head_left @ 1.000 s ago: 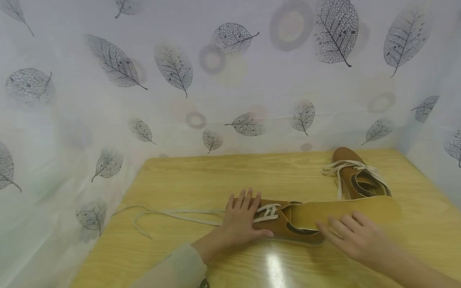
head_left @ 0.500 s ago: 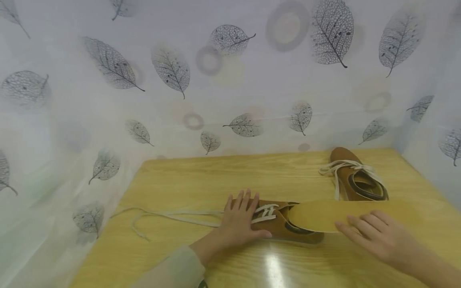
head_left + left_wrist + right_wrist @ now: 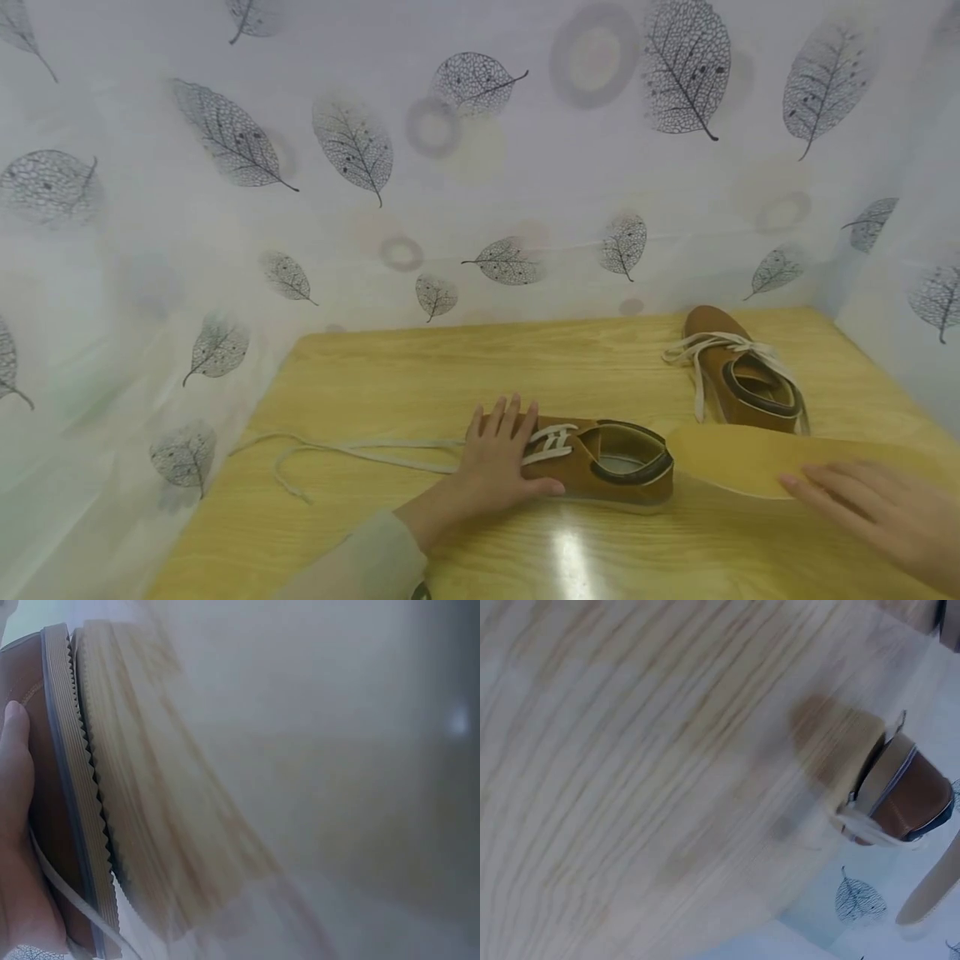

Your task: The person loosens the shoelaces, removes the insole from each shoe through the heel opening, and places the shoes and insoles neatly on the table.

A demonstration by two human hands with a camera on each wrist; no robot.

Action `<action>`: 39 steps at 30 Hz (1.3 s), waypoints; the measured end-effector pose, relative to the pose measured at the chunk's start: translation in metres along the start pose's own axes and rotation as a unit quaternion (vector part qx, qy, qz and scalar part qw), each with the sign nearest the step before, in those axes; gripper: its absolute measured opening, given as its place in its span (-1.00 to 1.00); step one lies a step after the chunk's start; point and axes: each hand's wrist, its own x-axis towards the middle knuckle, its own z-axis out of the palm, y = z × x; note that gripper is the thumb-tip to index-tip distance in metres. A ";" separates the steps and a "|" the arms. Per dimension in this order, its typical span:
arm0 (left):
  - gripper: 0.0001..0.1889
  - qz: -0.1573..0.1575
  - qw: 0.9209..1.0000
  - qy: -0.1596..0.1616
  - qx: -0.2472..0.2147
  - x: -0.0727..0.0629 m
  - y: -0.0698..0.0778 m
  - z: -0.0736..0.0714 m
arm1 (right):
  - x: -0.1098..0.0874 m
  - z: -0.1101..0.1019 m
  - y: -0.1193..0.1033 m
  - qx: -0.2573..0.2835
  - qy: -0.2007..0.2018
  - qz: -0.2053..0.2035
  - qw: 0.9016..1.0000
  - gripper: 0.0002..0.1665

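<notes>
A brown lace-up shoe (image 3: 633, 487) lies on the wooden table with its opening to the right. My left hand (image 3: 498, 462) rests over its toe, fingers spread and thumb along the near side. In the left wrist view that thumb lies against the brown upper (image 3: 52, 757) above the ribbed sole. To the right of the shoe, my right hand (image 3: 877, 508) holds a long yellow-tan insole (image 3: 727, 458) by its near edge. The insole's left end is just outside the shoe's heel, and the shoe's inside shows pale. The right hand's grip underneath is hidden.
A second brown shoe (image 3: 720, 367) with tied cream laces stands at the back right, behind the insole. Loose cream laces (image 3: 360, 450) trail left from the first shoe across the table (image 3: 420, 367). A leaf-patterned sheet (image 3: 525, 183) rises behind the table.
My right hand has drawn the insole rightward out of the shoe, uncovering the shoe's opening. My left hand has stayed on the toe.
</notes>
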 end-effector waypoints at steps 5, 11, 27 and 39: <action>0.14 0.002 1.000 0.001 -0.010 0.000 0.000 0.000 | -0.018 -0.001 0.006 -0.025 -0.046 0.003 0.999 -0.37; 0.14 0.003 1.000 -0.002 -0.009 -0.001 -0.001 -0.002 | -0.037 0.022 0.010 -0.012 -0.005 -0.026 1.000 -0.36; 0.18 0.013 1.000 -0.016 -0.015 -0.001 -0.003 -0.006 | -0.056 0.038 0.002 0.027 -0.035 0.049 0.998 0.06; -0.11 0.007 0.950 0.049 -0.307 -0.024 0.007 -0.007 | -0.018 0.029 0.031 0.168 -0.197 0.078 0.963 -0.60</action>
